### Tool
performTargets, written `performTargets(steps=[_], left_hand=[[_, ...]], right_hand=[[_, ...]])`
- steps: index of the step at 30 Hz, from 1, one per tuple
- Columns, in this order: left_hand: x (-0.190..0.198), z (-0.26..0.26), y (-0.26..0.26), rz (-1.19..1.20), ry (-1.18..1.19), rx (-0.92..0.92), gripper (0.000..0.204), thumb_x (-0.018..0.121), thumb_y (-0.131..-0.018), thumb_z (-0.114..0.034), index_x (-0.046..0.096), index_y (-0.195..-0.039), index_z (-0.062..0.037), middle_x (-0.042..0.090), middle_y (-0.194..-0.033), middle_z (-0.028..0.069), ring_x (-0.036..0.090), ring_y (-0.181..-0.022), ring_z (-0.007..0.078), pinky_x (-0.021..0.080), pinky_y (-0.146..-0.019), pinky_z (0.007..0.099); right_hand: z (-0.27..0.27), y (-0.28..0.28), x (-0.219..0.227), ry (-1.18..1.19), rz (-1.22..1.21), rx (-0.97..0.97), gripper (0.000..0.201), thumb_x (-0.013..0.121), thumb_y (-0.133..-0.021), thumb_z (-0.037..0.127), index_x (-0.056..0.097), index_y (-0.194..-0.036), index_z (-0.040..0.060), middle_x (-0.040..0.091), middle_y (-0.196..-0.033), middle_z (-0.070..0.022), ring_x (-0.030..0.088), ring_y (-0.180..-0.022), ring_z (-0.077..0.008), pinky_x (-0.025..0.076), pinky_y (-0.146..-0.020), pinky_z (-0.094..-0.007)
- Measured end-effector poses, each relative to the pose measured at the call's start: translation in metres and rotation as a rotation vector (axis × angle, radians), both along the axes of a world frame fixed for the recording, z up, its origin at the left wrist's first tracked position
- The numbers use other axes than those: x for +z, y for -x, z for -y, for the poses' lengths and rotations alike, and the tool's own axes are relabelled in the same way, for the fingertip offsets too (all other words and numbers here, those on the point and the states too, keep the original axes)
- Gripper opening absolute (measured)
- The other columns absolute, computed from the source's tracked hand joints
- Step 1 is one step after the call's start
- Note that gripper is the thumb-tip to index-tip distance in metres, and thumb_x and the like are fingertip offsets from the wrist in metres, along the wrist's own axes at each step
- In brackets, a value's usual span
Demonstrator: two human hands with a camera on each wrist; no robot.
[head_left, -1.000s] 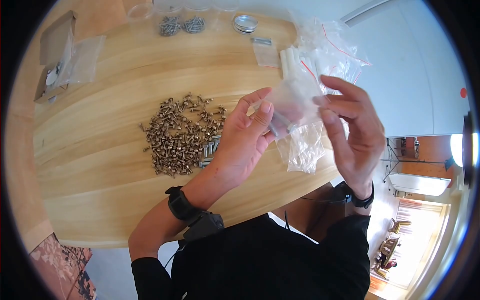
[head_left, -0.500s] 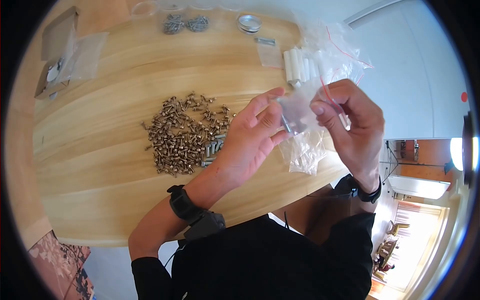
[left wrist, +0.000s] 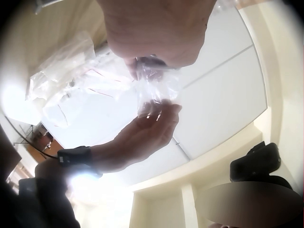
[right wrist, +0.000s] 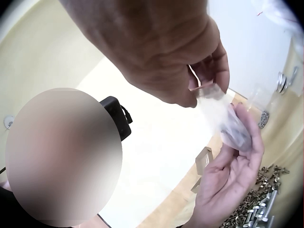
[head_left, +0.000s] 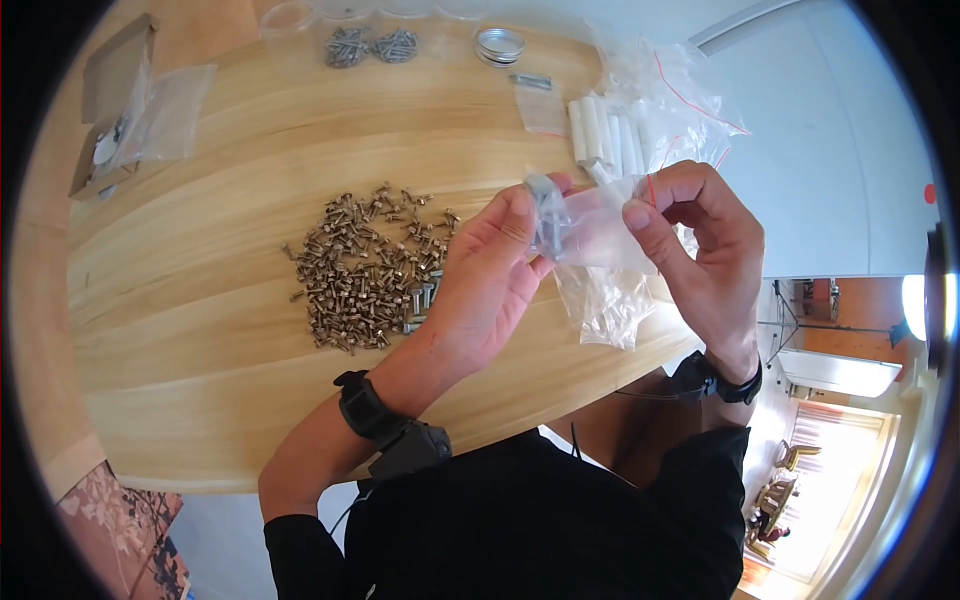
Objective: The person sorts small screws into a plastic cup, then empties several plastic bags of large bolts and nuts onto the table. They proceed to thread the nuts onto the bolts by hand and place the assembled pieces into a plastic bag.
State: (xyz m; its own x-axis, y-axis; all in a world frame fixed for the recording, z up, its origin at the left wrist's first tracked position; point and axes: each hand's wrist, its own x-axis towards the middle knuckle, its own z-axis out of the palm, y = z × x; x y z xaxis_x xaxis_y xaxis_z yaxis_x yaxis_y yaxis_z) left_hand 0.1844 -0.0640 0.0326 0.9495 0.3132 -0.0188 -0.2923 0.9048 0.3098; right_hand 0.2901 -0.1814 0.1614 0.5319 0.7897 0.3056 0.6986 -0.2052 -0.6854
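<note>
Clear plastic bag [head_left: 603,232] is between my hands: left hand [head_left: 485,270] grips its end with grey bolts [head_left: 550,222], right hand [head_left: 708,245] pinches its red-lined mouth. Screw pile [head_left: 355,285] lies left; white tubes [head_left: 600,138], far side; crumpled bag [head_left: 605,310] partly underneath.

A small clear plastic zip bag [head_left: 608,222] with a red strip along one end hangs stretched and slightly creased above the bench [head_left: 200,390], its red-edged end pinched by the right hand [head_left: 712,240], while silver-grey bolts [head_left: 549,222] lie bunched inside the opposite end, gripped by the left hand [head_left: 487,270].
</note>
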Motion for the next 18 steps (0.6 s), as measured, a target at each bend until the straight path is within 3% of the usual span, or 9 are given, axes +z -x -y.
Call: performTargets(steps=[2, 5, 7, 10, 14, 16, 18], left_hand=[[0.000, -0.001, -0.001, 0.006, -0.011, -0.005, 0.046, 0.051, -0.109, -0.032, 0.050, -0.144, -0.0032, 0.062, -0.136, 0.0132, 0.059, -0.130, 0.0264, 0.042, -0.116, 0.0469], [0.005, -0.002, 0.000, -0.073, -0.074, -0.021, 0.047, 0.050, -0.109, -0.033, 0.048, -0.145, -0.0039, 0.062, -0.136, 0.0120, 0.060, -0.128, 0.0262, 0.048, -0.112, 0.0457], [0.006, -0.004, 0.002, 0.002, 0.013, -0.062, 0.037, 0.048, -0.110, -0.032, 0.051, -0.133, -0.0037, 0.066, -0.125, 0.0113, 0.066, -0.117, 0.0232, 0.058, -0.093, 0.0411], [0.004, -0.010, 0.008, 0.042, -0.015, -0.090, 0.033, 0.049, -0.110, -0.032, 0.053, -0.126, -0.0032, 0.068, -0.118, 0.0102, 0.068, -0.112, 0.0221, 0.060, -0.084, 0.0370], [0.009, -0.003, 0.002, -0.145, -0.026, -0.034, 0.032, 0.050, -0.110, -0.031, 0.055, -0.127, -0.0046, 0.069, -0.114, 0.0092, 0.069, -0.108, 0.0211, 0.059, -0.084, 0.0361], [-0.002, -0.003, 0.001, -0.153, -0.271, -0.035, 0.042, 0.053, -0.107, -0.037, 0.055, -0.138, -0.0091, 0.066, -0.127, 0.0069, 0.063, -0.119, 0.0205, 0.053, -0.102, 0.0446], [-0.007, -0.002, 0.000, -0.115, -0.297, -0.007, 0.040, 0.053, -0.108, -0.033, 0.054, -0.140, -0.0086, 0.067, -0.120, 0.0073, 0.065, -0.116, 0.0210, 0.055, -0.100, 0.0438]], right_hand=[[0.001, -0.001, -0.001, 0.059, 0.011, 0.002, 0.014, 0.074, -0.093, 0.002, 0.061, -0.100, -0.0006, 0.066, -0.096, -0.0046, 0.064, -0.085, -0.0106, 0.054, -0.077, -0.0264], [0.002, 0.002, -0.001, -0.060, 0.003, -0.017, 0.014, 0.074, -0.092, 0.000, 0.061, -0.098, -0.0001, 0.066, -0.095, -0.0054, 0.063, -0.083, -0.0105, 0.055, -0.075, -0.0261], [0.001, 0.004, 0.000, -0.151, 0.030, -0.003, 0.014, 0.074, -0.091, -0.003, 0.060, -0.094, 0.0000, 0.064, -0.093, -0.0060, 0.062, -0.082, -0.0107, 0.054, -0.075, -0.0258], [0.000, 0.004, 0.003, -0.092, -0.035, -0.037, 0.016, 0.075, -0.090, -0.005, 0.059, -0.092, 0.0001, 0.063, -0.092, -0.0064, 0.062, -0.083, -0.0113, 0.054, -0.075, -0.0255], [0.006, 0.006, 0.004, -0.077, -0.027, -0.003, 0.017, 0.076, -0.089, -0.005, 0.059, -0.092, 0.0000, 0.062, -0.093, -0.0064, 0.061, -0.082, -0.0109, 0.053, -0.074, -0.0251], [0.007, 0.009, 0.004, -0.058, -0.053, 0.025, 0.018, 0.076, -0.088, -0.006, 0.059, -0.091, 0.0000, 0.061, -0.093, -0.0067, 0.060, -0.081, -0.0108, 0.051, -0.074, -0.0246], [0.009, 0.010, 0.003, -0.073, -0.045, 0.018, 0.018, 0.076, -0.088, -0.006, 0.060, -0.091, 0.0000, 0.061, -0.093, -0.0070, 0.060, -0.081, -0.0109, 0.051, -0.073, -0.0244]])
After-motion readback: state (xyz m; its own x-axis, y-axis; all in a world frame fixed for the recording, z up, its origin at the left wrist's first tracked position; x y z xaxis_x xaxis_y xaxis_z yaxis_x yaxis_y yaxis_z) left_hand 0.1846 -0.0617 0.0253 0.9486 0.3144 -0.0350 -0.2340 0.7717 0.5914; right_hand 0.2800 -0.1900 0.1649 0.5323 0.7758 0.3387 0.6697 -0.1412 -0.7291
